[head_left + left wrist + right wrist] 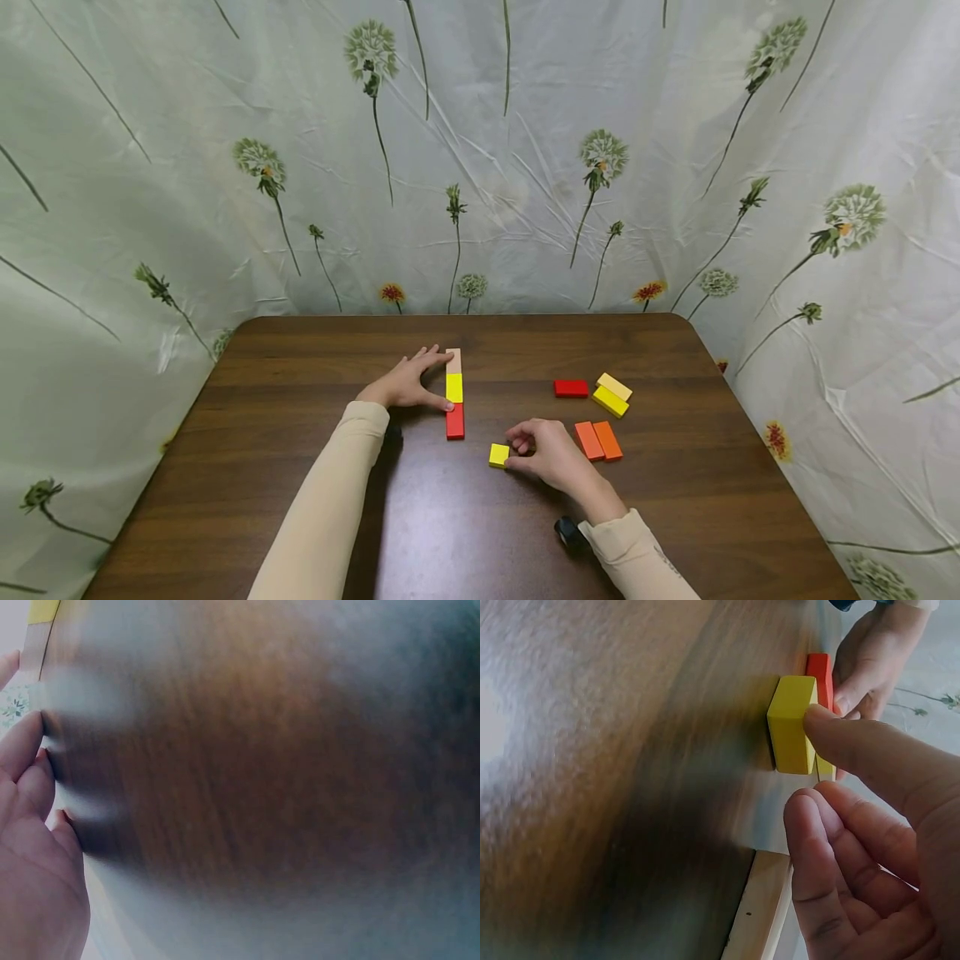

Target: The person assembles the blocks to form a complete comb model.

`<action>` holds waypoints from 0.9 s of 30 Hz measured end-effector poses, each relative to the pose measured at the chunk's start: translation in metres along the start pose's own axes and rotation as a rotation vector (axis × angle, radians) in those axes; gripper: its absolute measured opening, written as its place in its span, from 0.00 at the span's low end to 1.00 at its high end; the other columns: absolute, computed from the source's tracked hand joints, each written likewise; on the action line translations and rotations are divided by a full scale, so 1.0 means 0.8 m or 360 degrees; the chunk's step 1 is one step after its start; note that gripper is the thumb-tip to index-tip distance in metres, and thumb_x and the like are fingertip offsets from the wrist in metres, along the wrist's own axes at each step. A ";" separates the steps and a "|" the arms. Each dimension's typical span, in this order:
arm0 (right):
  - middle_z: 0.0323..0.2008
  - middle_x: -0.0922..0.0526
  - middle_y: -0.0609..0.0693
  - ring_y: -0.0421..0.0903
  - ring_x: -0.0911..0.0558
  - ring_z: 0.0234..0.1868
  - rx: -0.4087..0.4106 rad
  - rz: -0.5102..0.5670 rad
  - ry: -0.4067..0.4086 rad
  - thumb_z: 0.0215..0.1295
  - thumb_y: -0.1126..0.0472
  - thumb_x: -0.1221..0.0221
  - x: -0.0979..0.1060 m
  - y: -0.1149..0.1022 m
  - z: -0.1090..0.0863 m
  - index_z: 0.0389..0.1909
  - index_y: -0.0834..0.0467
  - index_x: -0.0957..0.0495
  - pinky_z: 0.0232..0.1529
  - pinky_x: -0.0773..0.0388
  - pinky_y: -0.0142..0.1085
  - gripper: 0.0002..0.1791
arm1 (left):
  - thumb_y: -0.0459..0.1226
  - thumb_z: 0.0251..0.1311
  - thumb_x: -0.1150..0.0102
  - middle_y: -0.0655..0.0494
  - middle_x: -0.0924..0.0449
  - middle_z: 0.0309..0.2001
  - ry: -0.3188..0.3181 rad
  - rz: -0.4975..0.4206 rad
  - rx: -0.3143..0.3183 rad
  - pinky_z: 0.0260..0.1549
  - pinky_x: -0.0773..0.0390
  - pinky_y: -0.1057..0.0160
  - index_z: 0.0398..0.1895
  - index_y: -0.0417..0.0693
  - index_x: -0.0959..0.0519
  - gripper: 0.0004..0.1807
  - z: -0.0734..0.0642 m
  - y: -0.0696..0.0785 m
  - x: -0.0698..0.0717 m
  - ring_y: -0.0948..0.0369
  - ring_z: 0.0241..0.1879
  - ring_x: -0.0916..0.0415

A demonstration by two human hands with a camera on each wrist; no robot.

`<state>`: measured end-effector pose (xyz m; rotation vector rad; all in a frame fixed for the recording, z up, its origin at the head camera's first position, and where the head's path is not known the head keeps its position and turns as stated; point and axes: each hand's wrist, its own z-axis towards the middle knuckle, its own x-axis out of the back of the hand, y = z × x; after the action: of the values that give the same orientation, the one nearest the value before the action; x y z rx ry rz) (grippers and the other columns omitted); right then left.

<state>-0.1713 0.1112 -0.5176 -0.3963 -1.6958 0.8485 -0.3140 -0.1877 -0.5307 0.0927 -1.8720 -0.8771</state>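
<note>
A row of three flat blocks lies end to end on the brown table (480, 542): a pale wood block (453, 360), a yellow block (454, 388) and a red block (455, 423). My left hand (407, 383) spreads along its left side, forefinger at the pale block, thumb at the join of yellow and red. My right hand (553, 454) is by a separate yellow block (791, 724) nearer me. Its thumb touches one face of that block; the other fingers are bent, apart from it in the right wrist view. The left wrist view is mostly blurred wood.
Right of the row lie a red block (571, 389), a pale yellow block (615, 385) overlapping a yellow block (611, 402), and two orange-red blocks (588, 441) side by side. A flower-patterned curtain (510, 167) hangs behind the table's far edge.
</note>
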 end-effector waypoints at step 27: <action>0.36 0.12 0.49 0.40 0.18 0.35 -0.0035 0.0015 -0.0047 0.57 0.64 0.20 -0.002 -0.005 0.003 0.48 0.62 0.11 0.41 0.13 0.32 0.18 | 0.60 0.57 0.22 0.42 0.56 0.89 -0.0028 0.0007 0.0061 0.84 0.63 0.31 0.88 0.58 0.44 0.59 0.001 0.002 0.001 0.40 0.88 0.63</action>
<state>-0.1724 0.1062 -0.5161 -0.4086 -1.7333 0.8468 -0.3143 -0.1867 -0.5290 0.1050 -1.9054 -0.8417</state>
